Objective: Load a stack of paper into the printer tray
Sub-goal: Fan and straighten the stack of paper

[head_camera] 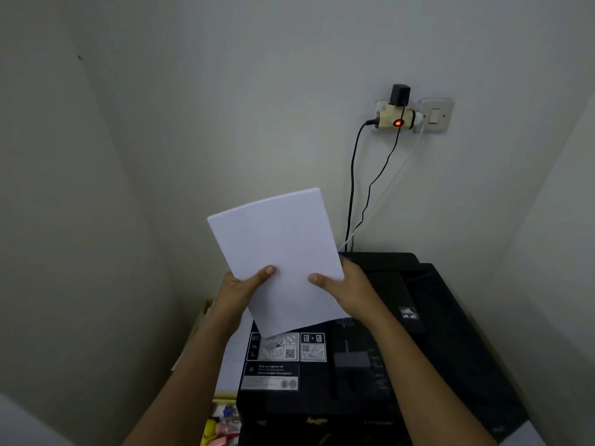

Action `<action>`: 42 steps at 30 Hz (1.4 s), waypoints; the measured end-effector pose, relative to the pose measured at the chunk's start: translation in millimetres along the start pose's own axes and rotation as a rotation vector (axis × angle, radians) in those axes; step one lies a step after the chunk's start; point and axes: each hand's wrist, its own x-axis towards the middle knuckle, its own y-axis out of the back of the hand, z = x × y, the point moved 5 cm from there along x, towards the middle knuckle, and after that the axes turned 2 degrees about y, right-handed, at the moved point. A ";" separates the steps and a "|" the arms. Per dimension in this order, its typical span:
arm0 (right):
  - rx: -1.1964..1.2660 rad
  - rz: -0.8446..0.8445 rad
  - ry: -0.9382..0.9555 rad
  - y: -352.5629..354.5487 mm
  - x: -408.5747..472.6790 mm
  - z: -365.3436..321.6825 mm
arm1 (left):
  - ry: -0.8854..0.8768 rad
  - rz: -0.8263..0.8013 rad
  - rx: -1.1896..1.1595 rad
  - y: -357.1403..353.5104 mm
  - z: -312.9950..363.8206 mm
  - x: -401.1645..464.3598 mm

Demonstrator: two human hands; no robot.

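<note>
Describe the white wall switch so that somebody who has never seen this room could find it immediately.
Start at the black printer and follow the cables up the wall to the plug adapter with a red light. The wall switch is directly right of it. Unlike the adapter, it is a flat pale plate with one rocker and no plugs.

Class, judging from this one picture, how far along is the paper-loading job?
Done: the white stack of paper is picked up. In hand: the left hand and right hand grip its lower edges, holding it above the black printer. Left: the stack is not in the printer; no open tray shows.
</note>
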 end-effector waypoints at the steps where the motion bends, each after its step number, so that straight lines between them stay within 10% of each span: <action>1: -0.054 -0.022 0.012 4.4 2.9 -8.2 | 0.015 -0.011 -0.031 2.1 -1.9 0.9; 6: -0.261 -0.117 0.044 25.7 13.9 -40.7 | -0.062 0.004 -0.144 34.4 15.1 11.3; 13: -0.733 -0.271 0.147 26.3 27.1 -77.2 | -0.306 -0.091 0.330 57.7 83.7 13.1; 17: -1.053 -0.370 0.220 4.5 33.7 -92.7 | -0.210 -0.259 0.461 37.8 84.1 10.3; 24: -1.125 -0.378 0.197 0.7 33.9 -86.6 | -0.103 -0.101 0.233 40.6 37.0 7.5; 42: 0.085 0.076 -0.055 55.2 -9.0 4.2 | 0.017 -0.121 0.072 56.1 2.4 10.2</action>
